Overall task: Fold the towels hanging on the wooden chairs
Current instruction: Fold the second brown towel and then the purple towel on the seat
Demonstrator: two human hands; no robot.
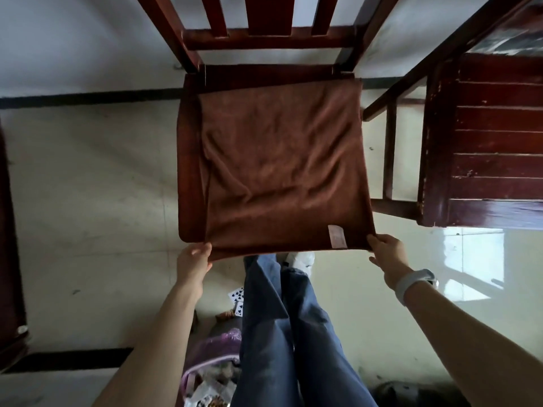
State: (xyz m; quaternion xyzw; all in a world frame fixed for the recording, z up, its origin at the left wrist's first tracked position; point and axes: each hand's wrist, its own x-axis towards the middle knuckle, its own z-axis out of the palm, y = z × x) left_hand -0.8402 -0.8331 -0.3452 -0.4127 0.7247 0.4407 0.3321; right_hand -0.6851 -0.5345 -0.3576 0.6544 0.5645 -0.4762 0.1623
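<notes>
A brown towel [279, 160] lies spread over the seat of a dark red wooden chair [188, 171], folded double, with a pale label near its near right corner. My left hand [195, 259] pinches the towel's near left corner at the seat's front edge. At the near right corner, my right hand [388, 257], with a pale band on its wrist, grips the towel's edge. The slatted chair back [264, 36] rises at the far side.
A dark wooden cabinet or table [484, 148] stands close on the right. My legs in blue trousers [282, 333] are below the chair. Playing cards [237, 301] and a purple bag [211, 362] lie on the pale tiled floor. Dark furniture edges the far left.
</notes>
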